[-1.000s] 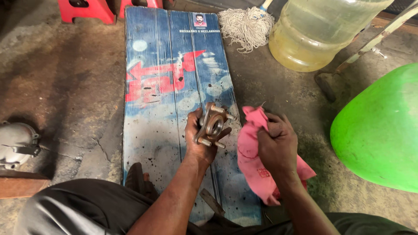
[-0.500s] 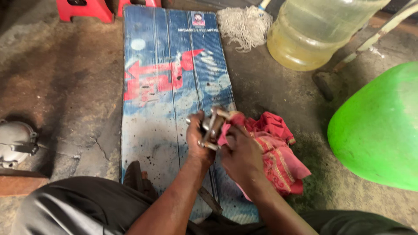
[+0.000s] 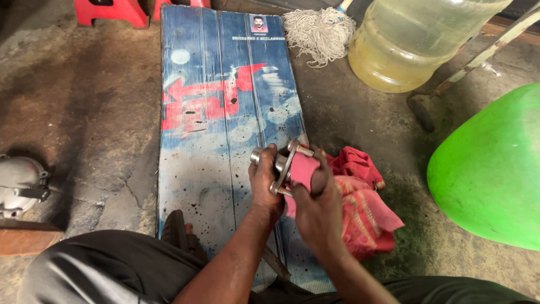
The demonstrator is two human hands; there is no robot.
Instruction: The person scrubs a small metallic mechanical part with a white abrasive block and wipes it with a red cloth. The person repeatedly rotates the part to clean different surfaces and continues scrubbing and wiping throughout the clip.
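My left hand (image 3: 264, 183) grips a small metal part (image 3: 281, 163) with round bosses and a flange, holding it above the blue printed board (image 3: 214, 112). My right hand (image 3: 315, 211) presses a pink-red rag (image 3: 360, 197) against the right face of the metal part. A fold of the rag covers that side of the part, and the rest of the cloth hangs down to the right onto the floor. Both forearms reach up from the bottom of the view.
A yellowish plastic jug (image 3: 416, 39) and a white mop head (image 3: 318, 31) stand at the back. A big green rounded object (image 3: 495, 169) fills the right. A grey metal casing (image 3: 19, 183) lies at the left; red stools (image 3: 112, 10) are at top left.
My right hand has moved left with the rag from beside the metal part onto it. The left hand has turned the part a little and kept hold.
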